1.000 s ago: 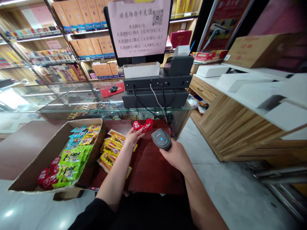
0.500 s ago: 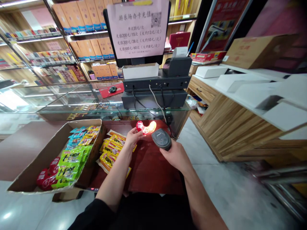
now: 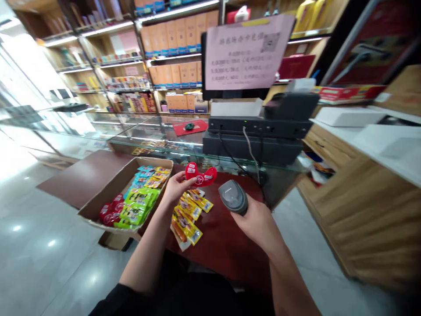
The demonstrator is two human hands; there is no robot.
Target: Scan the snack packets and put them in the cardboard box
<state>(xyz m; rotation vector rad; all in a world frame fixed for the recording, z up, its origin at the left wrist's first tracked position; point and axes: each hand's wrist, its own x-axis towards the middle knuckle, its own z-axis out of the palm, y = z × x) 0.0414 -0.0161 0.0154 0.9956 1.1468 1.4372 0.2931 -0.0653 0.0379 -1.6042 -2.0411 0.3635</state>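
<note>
Between the fingers of my left hand (image 3: 178, 188) is a curved red snack packet (image 3: 205, 176) with white labels, held up above the dark red table (image 3: 226, 239). My right hand (image 3: 258, 224) is wrapped round the handle of a grey barcode scanner (image 3: 233, 196), whose head faces the packet from a short distance. Several yellow sausage packets (image 3: 189, 213) lie on the table below my left hand. Left of them stands an open cardboard box (image 3: 88, 224) with green packets (image 3: 140, 206), blue packets (image 3: 141, 175) and more red packets (image 3: 112, 210) inside.
Beyond the table is a glass counter (image 3: 184, 149) with a black cash drawer (image 3: 250, 147), a monitor covered by a pink paper sign (image 3: 246, 52), and a mouse (image 3: 189, 126) on a red pad. A wooden cabinet (image 3: 368, 202) stands at the right.
The view has swung to the left. The bright red scanner light on the packet is gone, and the packet now sits slightly farther from the scanner head. Both hands keep their holds.
</note>
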